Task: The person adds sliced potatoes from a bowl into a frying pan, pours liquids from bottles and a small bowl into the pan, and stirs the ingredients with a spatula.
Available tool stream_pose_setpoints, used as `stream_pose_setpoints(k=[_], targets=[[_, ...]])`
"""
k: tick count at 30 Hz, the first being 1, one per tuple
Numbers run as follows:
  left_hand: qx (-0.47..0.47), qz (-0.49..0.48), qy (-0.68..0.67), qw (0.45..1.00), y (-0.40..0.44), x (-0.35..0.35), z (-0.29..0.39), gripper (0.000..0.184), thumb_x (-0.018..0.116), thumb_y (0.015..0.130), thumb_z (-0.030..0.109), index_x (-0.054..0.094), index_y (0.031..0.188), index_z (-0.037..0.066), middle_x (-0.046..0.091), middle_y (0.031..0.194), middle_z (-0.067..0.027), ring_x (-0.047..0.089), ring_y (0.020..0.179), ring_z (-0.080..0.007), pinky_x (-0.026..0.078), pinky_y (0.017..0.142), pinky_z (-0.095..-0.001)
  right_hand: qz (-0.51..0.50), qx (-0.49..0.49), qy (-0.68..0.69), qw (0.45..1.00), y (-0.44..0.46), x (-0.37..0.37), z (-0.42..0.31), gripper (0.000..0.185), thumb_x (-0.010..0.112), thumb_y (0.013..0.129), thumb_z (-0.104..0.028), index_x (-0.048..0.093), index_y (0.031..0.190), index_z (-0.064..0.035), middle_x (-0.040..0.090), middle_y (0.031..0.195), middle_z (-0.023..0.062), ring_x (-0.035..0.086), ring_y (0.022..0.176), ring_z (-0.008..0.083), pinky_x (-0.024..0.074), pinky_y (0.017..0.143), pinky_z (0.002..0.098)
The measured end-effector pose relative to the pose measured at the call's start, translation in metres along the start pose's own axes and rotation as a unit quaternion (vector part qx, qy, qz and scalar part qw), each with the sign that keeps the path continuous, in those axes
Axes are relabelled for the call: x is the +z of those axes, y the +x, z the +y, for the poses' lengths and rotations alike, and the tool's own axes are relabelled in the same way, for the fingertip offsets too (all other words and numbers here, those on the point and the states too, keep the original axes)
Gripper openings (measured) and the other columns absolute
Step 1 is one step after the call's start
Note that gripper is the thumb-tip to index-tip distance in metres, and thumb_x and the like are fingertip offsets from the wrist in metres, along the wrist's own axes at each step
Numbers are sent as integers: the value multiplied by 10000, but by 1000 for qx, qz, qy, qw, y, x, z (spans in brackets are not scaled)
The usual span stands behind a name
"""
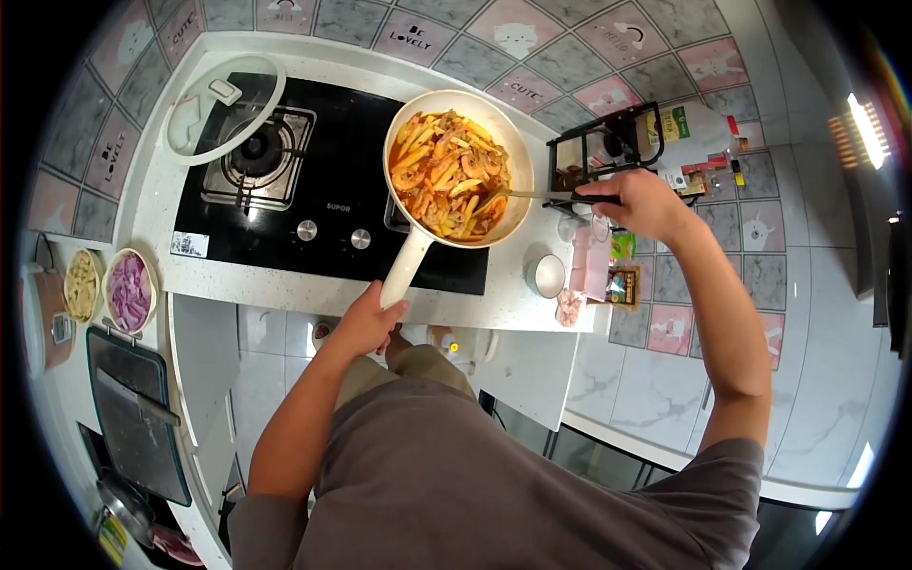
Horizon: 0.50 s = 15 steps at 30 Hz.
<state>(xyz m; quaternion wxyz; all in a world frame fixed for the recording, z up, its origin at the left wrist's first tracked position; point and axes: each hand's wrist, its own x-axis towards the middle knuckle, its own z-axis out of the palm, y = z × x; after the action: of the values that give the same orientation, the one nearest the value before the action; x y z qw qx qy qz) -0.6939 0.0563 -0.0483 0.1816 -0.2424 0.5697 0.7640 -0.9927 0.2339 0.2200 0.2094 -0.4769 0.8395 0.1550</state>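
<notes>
A cream frying pan (521, 142) stands over the right burner of the black gas stove, filled with shrimp and potato strips (451, 176) in reddish sauce. Its pale handle (408, 266) points toward me, and my left hand (366, 321) is closed around the handle's end. My right hand (646, 204) grips the dark handle of a metal spatula (541, 195) from the right side. The spatula's shaft crosses the pan's right rim. Its head is down among the food and mostly hidden.
A glass lid (223, 93) rests behind the left burner (256, 152). Right of the pan are a small white bowl (546, 275), a black rack (608, 142) and bottles. On the left counter sit a bowl of sliced onion (131, 291) and a cleaver (138, 397) on a cutting board (123, 446).
</notes>
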Motion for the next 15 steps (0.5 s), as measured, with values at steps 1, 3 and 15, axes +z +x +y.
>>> stream_pose_setpoints(k=[1,3,15], targets=[[-3,1,1,1000,0,0,1,305,600,964,232,424,1074,8,525,709,-72,478,419,-137,396,356,-317,7,3,24,1000,-5,3,-1,340,679,839,-134,697,1175,-181,704,931,148,660,822,337,526,740,407],[-7,3,1,1000,-1,0,2,307,601,963,234,423,1075,9,521,705,-71,476,418,-137,396,355,-315,1,10,22,1000,-14,8,-2,349,683,827,-105,693,1172,-155,699,971,153,656,829,345,526,749,396],[-6,-1,2,1000,2,0,-1,329,611,958,250,413,1074,13,521,690,-78,478,413,-138,399,355,-316,24,28,-7,999,-50,3,-2,338,702,822,-133,698,1158,-161,700,1092,95,665,878,321,530,771,384]])
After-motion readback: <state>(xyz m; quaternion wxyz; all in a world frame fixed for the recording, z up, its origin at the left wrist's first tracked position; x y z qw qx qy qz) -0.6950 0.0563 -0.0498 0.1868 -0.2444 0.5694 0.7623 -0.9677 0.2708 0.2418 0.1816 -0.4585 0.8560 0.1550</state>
